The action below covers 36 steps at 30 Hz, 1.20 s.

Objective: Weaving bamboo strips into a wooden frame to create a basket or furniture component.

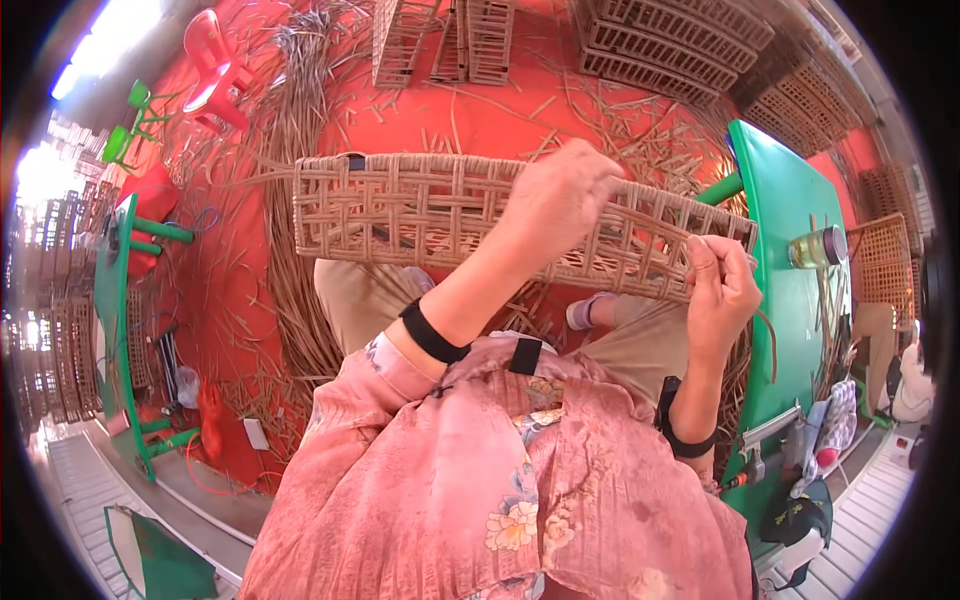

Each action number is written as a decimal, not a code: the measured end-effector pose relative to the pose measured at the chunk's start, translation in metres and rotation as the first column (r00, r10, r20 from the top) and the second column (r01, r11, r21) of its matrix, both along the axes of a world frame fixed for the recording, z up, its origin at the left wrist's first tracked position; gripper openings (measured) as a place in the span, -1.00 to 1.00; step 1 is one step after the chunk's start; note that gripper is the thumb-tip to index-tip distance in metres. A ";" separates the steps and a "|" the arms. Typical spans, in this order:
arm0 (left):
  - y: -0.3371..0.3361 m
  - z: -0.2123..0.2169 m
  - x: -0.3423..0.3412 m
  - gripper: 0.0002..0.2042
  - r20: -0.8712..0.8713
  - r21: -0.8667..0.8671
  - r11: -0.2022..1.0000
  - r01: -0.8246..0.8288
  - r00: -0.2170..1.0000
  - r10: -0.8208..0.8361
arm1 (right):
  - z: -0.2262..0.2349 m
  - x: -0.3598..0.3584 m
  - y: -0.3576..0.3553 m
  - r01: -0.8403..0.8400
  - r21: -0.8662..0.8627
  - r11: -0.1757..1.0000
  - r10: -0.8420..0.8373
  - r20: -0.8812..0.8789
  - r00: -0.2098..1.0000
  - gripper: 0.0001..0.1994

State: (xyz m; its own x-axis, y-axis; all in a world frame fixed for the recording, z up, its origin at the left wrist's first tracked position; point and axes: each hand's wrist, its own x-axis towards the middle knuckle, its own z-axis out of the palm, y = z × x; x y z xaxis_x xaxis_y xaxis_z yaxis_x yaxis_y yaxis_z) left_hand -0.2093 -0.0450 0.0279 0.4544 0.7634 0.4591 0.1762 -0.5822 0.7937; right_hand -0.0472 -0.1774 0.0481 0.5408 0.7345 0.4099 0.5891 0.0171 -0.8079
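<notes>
A long, open-weave basket [420,215] of tan flat strands lies crosswise in front of me, above my knees. My left hand [570,190] is at its upper edge, right of the middle, with fingers curled closed; what they hold is hidden. Near the basket's right end, my right hand [720,285] pinches a tan weaving strand [655,222] between thumb and fingers against the weave. A thin loose strand end [771,345] hangs just to the right of that hand. Black bands circle both my wrists.
Right of me stands a green table [790,190] with a glass jar [818,247] on it. A bundle of long strands [295,200] runs along the red floor at left, scraps around it. Stacked baskets [670,45] stand ahead; a red chair [215,70] is far left.
</notes>
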 end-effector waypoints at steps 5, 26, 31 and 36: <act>-0.011 -0.003 0.020 -0.83 -0.015 -0.196 0.938 0.285 0.956 -0.294 | 0.001 0.001 0.000 -0.042 -0.053 0.998 0.031 -0.186 0.982 -0.86; -0.009 -0.009 0.030 -0.86 -0.105 -0.128 0.991 0.038 0.993 -0.052 | -0.037 0.050 0.043 -0.360 -0.458 0.813 0.184 -0.384 0.905 -0.74; -0.006 -0.017 0.034 -0.82 -0.147 -0.049 0.999 0.014 0.989 -0.021 | -0.045 0.036 0.040 -0.247 -0.403 0.881 0.079 -0.390 0.917 -0.77; -0.006 -0.027 0.045 -0.85 -0.008 0.040 0.999 0.034 0.999 -0.034 | -0.057 0.029 0.038 -0.122 -0.234 0.965 0.023 -0.386 0.922 -0.81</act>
State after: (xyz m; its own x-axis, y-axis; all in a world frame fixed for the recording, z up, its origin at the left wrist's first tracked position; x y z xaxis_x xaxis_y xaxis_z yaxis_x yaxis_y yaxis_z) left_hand -0.1641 -0.0507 0.0007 0.4830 0.7287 0.4855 0.1615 -0.6191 0.7685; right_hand -0.0177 -0.1396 -0.0089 0.5598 0.8285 -0.0143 0.2452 -0.1821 -0.9522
